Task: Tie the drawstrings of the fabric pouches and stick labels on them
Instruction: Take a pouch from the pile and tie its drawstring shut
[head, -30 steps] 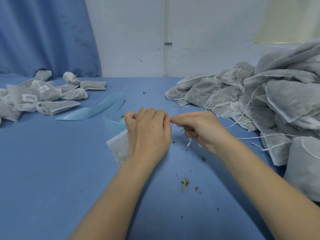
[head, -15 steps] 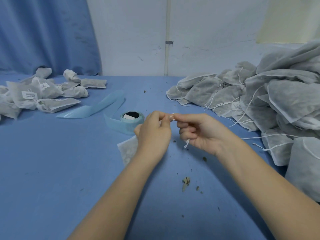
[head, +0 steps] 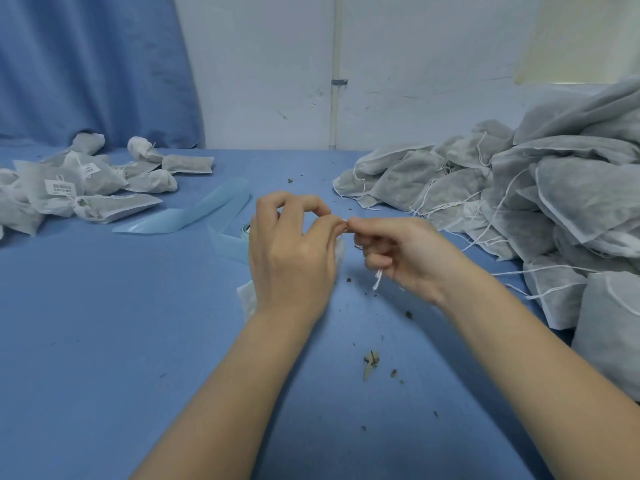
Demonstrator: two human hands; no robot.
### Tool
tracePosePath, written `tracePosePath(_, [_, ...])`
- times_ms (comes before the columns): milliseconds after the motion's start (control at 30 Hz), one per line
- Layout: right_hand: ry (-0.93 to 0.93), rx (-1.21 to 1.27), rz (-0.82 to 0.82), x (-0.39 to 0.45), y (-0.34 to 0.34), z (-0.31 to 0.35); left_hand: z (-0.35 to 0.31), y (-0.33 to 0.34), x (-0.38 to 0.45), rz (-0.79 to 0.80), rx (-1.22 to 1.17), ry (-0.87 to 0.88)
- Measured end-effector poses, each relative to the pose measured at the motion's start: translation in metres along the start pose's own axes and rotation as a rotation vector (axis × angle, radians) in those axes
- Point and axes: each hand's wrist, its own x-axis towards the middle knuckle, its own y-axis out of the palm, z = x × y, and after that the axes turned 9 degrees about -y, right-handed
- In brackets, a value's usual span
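Over a blue worktop (head: pixel 104 341), the left hand (head: pixel 291 251) curls round a pouch (head: pixel 247 299), mostly hidden beneath it, one white corner showing at the wrist. Its fingertips meet those of the right hand (head: pixel 401 251), both pinching the white drawstring (head: pixel 377 280), whose loose end dangles under the right palm. The knot likely needs steady, even tension, cinched snug against the pouch neck. Untied pouches (head: pixel 519 188) lie heaped at right.
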Motion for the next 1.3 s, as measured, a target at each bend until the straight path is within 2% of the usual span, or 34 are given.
tracePosePath(67, [-0.134,-0.212,0.014,-0.003,-0.001,0.001,-0.001,0.0,0.002,0.0,0.053,0.038])
tracePosePath(133, [-0.233,-0.317,0.016,-0.005,-0.002,0.0,-0.003,-0.001,0.002,0.013,0.085,-0.004])
tracePosePath(200, [-0.312,-0.345,-0.022,-0.006,-0.001,-0.003,-0.007,-0.003,0.002,0.056,0.043,-0.135])
tracePosePath(333, [-0.37,-0.359,-0.043,-0.005,0.011,-0.015,-0.01,-0.005,0.003,0.297,-0.083,-0.521])
tracePosePath(400, [-0.338,-0.235,-0.037,-0.005,0.019,-0.02,-0.011,-0.005,0.004,0.373,-0.138,-0.622])
tracePosePath(467, [-0.345,-0.222,-0.073,-0.003,0.023,-0.022,-0.013,-0.005,0.007,0.418,-0.156,-0.671])
tracePosePath(633, [-0.394,-0.375,-0.139,-0.001,0.014,-0.02,-0.006,-0.007,0.012,0.4,-0.045,-0.766])
tracePosePath(767, [-0.418,-0.462,-0.131,0.001,0.014,-0.016,-0.006,-0.006,0.015,0.357,-0.065,-0.803])
tracePosePath(867, [-0.433,-0.434,-0.209,0.0,0.013,-0.014,-0.004,-0.005,0.013,0.393,-0.214,-0.817])
tracePosePath(967, [-0.435,-0.165,-0.424,0.0,0.009,-0.012,-0.004,-0.006,0.013,0.453,-0.406,-0.99])
tracePosePath(1000, [-0.435,-0.063,-0.501,0.001,0.008,-0.01,-0.004,-0.007,0.013,0.515,-0.524,-1.118])
tracePosePath(1067, [-0.426,0.054,-0.663,0.005,0.006,-0.01,-0.008,-0.009,0.016,0.753,-0.882,-1.364])
tracePosePath(1133, [-0.4,0.052,-0.779,0.008,0.003,-0.011,-0.01,-0.008,0.014,0.957,-1.14,-1.411])
tracePosePath(1200, [-0.39,0.054,-0.812,0.01,-0.001,-0.013,-0.011,-0.004,0.009,0.947,-1.218,-1.394])
tracePosePath(1300, [-0.415,0.049,-0.651,0.009,-0.004,-0.015,-0.009,0.0,0.008,0.783,-1.209,-1.43])
